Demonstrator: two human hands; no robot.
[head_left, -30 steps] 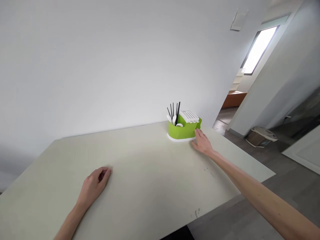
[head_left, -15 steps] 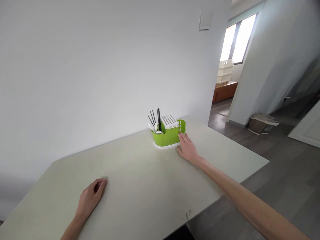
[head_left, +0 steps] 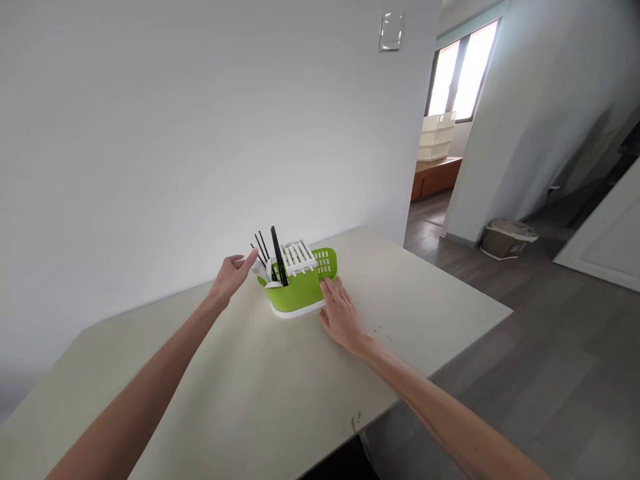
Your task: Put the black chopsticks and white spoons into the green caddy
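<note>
My unclenched right hand [head_left: 344, 321] apparently steadied the green cutlery caddy [head_left: 303, 292]; my left hand [head_left: 230, 277], grip indeterminable beside white spoons [head_left: 259, 269], seemingly next needed careful alignment.

The holder [head_left: 299, 295] is bright green, its right end patterned with a grid of small pale openings. Its base [head_left: 300, 312] is white, as is the rack [head_left: 299, 257], striped by parallel slots. The chopsticks [head_left: 279, 259] are black, the spoons [head_left: 274, 285] white. The table [head_left: 280, 393] is pale greenish cream, with dark specks [head_left: 355, 422] near its edge. Far right, the crates [head_left: 434, 141] are white, the bench [head_left: 435, 180] orange-brown, and the floor [head_left: 540, 373] grey with a plank pattern.
</note>
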